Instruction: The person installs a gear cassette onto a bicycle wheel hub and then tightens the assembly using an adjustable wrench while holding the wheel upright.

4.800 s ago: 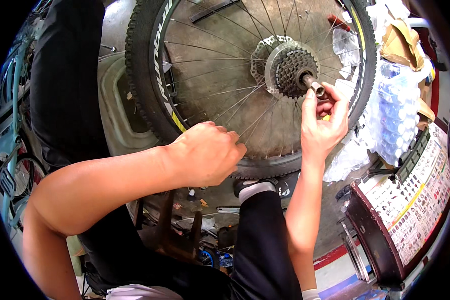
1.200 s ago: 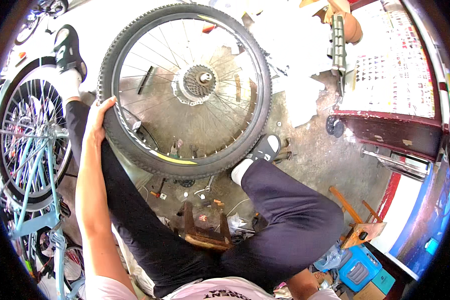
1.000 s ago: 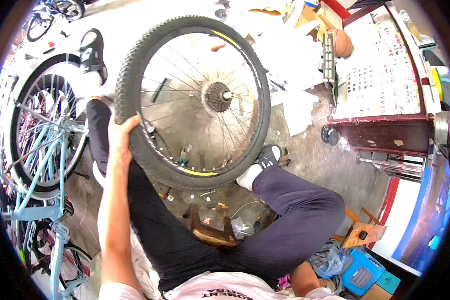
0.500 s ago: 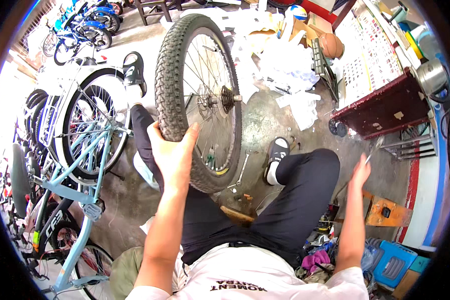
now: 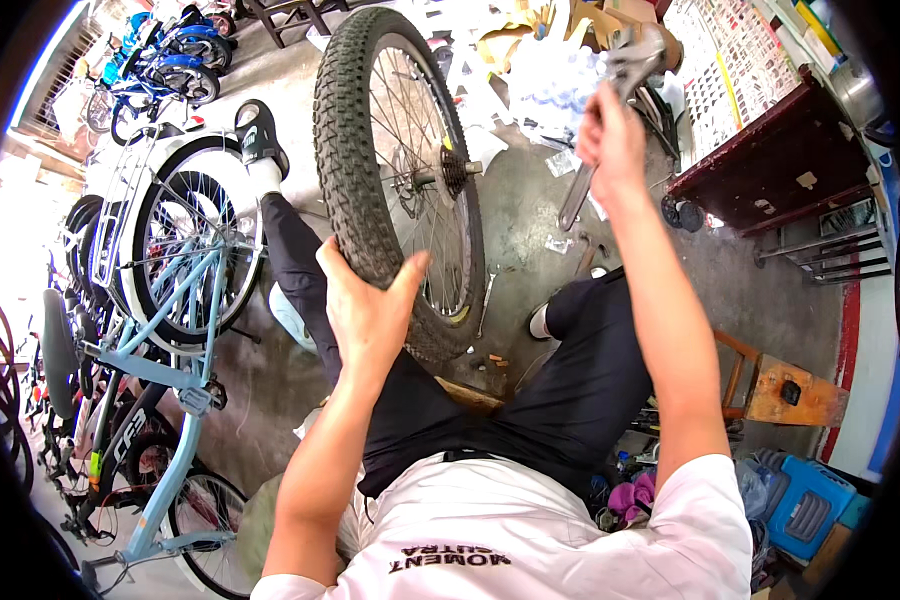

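A bicycle wheel (image 5: 342,150) with a knobby black tire stands upright before me, slightly tilted. My left hand (image 5: 365,310) grips the tire at its near lower part, thumb on the rim side and fingers around the tread. At the hub, the cassette (image 5: 454,175) and an axle end face right. Closed around the handle of a large adjustable wrench (image 5: 575,196), my right hand (image 5: 612,140) is raised to the right of the wheel, apart from it. The wrench's jaw end points up and away; its other end hangs below my fist.
On the left stands a light blue bicycle frame (image 5: 150,370) with other bikes behind. A dark red cabinet (image 5: 770,175) is at the right, with a wooden stool (image 5: 795,390) nearer. Another wrench (image 5: 488,300) and small parts lie on the floor. Boxes and plastic wrap (image 5: 555,85) are at the back.
My right hand has swung from the far right up and leftward with the wrench, closer to the wheel. My left hand keeps its grip on the tire.
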The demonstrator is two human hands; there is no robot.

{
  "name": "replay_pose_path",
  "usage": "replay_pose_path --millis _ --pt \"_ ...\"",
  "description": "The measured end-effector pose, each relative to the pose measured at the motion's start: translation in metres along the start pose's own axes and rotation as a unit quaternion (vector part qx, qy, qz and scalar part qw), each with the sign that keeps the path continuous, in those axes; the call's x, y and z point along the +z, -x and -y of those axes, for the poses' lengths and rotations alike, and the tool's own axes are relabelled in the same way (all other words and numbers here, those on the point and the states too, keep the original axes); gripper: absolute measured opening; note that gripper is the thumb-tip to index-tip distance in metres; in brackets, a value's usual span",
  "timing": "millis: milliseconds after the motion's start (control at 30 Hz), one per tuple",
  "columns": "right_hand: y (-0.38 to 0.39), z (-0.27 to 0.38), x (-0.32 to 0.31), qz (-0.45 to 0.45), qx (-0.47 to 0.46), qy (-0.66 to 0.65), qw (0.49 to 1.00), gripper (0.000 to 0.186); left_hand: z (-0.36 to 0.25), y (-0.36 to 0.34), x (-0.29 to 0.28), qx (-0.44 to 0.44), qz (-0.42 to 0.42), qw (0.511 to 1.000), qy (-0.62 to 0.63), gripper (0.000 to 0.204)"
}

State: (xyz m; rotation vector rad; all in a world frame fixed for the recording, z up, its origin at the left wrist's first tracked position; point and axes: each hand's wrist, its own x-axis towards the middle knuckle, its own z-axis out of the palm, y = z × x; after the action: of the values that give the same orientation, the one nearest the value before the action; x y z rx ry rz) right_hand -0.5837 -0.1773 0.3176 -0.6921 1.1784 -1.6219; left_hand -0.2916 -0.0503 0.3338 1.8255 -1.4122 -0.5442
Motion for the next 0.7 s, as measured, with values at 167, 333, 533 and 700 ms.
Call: replay_pose_path --millis 167,333,533,700 --pt "0.013 -0.037 -0.008 0.036 0.133 0.000 0.990 0.036 -0.027 -0.061 -0.027 0.095 -0.018 0.988 0.123 0.086" --pt "0.014 -0.037 0.000 -0.009 0.085 0.053 0.995 0.033 -0.077 -0.195 0.007 0.235 0.090 0.963 -0.093 0.097" --pt "0.009 -0.054 -0.002 -0.037 0.053 0.036 0.997 0.025 -0.103 -0.225 0.051 0.228 0.065 0.958 -0.160 0.084" --pt "-0.005 -0.114 -0.019 -0.052 0.148 0.071 0.985 0.023 -0.127 -0.224 0.077 0.261 0.078 0.951 -0.144 0.081"
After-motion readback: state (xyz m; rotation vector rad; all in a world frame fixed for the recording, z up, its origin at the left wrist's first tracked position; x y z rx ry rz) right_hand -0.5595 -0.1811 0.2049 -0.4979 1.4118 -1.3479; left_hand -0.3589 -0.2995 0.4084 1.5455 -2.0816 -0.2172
